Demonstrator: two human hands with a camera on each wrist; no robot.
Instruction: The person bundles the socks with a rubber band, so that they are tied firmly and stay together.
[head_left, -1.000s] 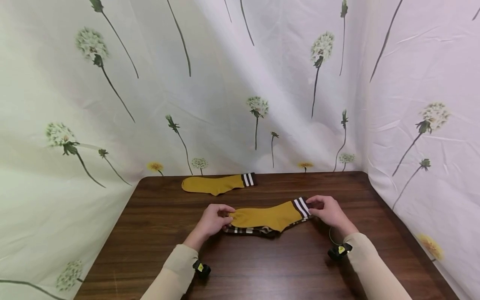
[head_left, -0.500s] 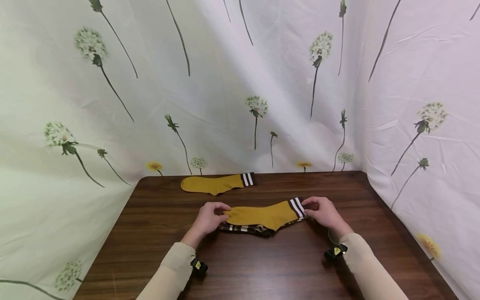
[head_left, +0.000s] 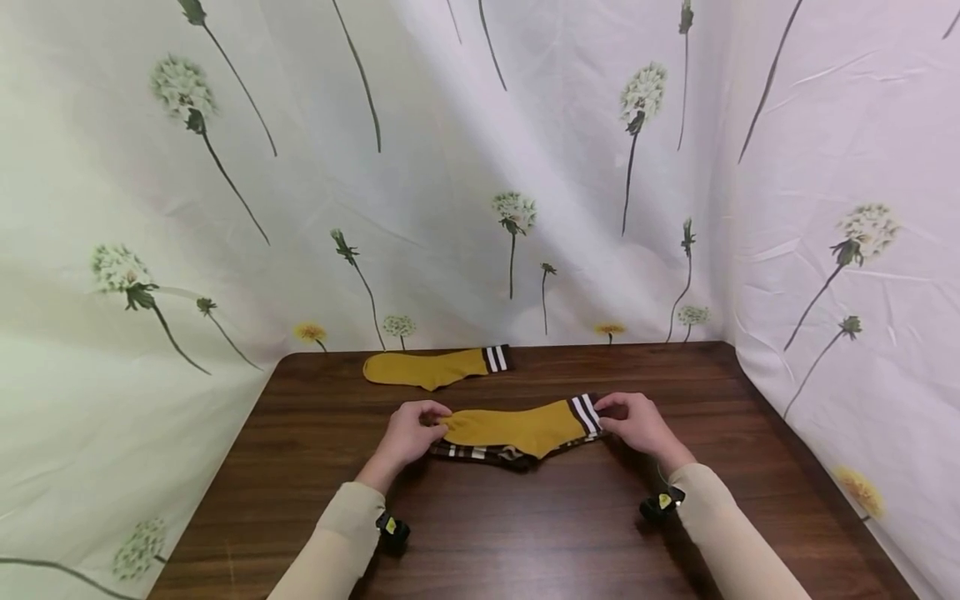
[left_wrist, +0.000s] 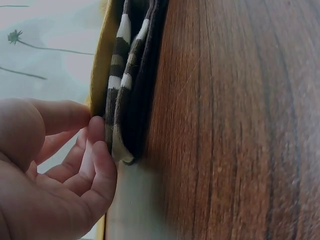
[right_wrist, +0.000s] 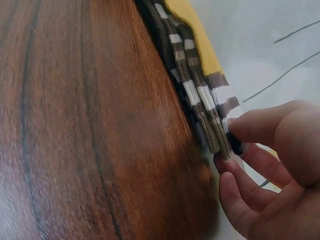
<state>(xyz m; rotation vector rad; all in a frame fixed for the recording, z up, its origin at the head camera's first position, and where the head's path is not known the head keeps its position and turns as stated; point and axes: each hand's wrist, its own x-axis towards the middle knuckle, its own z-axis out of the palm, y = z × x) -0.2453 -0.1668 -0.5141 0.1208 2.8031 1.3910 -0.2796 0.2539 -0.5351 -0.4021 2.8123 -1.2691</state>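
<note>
A yellow sock (head_left: 510, 427) lies flat near the middle of the bench (head_left: 525, 533), its toe at nine o'clock and its dark, white-striped cuff at three. Both hands grasp it: the left hand (head_left: 408, 435) pinches the toe, the right hand (head_left: 639, 423) the cuff, thumbs on the yellow side. Beneath it is a stack of striped socks (head_left: 483, 454), brown and white, showing at six o'clock; the wrist views give two striped layers above a dark layer (left_wrist: 140, 95). Fingertips of both hands touch the striped ends; whether the pinch takes them in too, I cannot tell. A second sock (head_left: 431, 368), also yellow, lies apart at ten o'clock by the far edge, cuff toward three. At twelve hangs a dandelion-print cloth (head_left: 450, 167).
</note>
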